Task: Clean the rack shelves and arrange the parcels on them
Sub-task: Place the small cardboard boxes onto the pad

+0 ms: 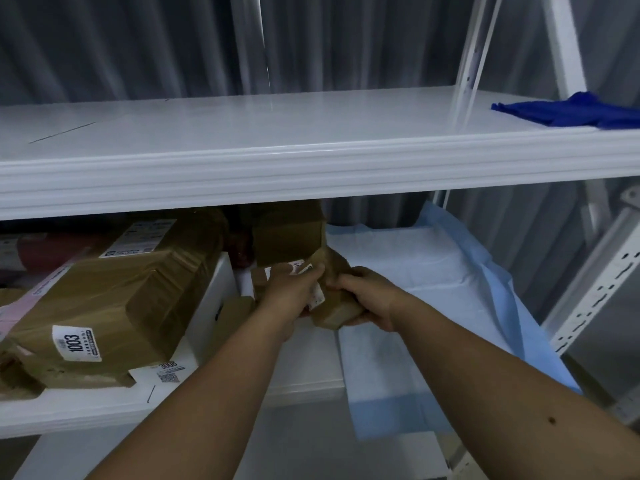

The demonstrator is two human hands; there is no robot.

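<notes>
Both forearms reach in from the bottom, and the left hand (292, 292) and right hand (367, 299) are each curled around 1 small brown parcel (334, 306) on the lower shelf (304, 375). Its long axis runs away from the person, tipped up at the far end. It sits right between the hands, bigger parcels (114, 306) stacked to the left, the blue pad (433, 271) lying open to the right. A blue cloth (568, 112) rests on the upper shelf (277, 157).

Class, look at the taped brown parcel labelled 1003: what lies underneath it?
The parcel labelled 1003 rests on a flat white box with a 3008 sticker. A pink package shows at its left. Anything else beneath is covered.
</notes>
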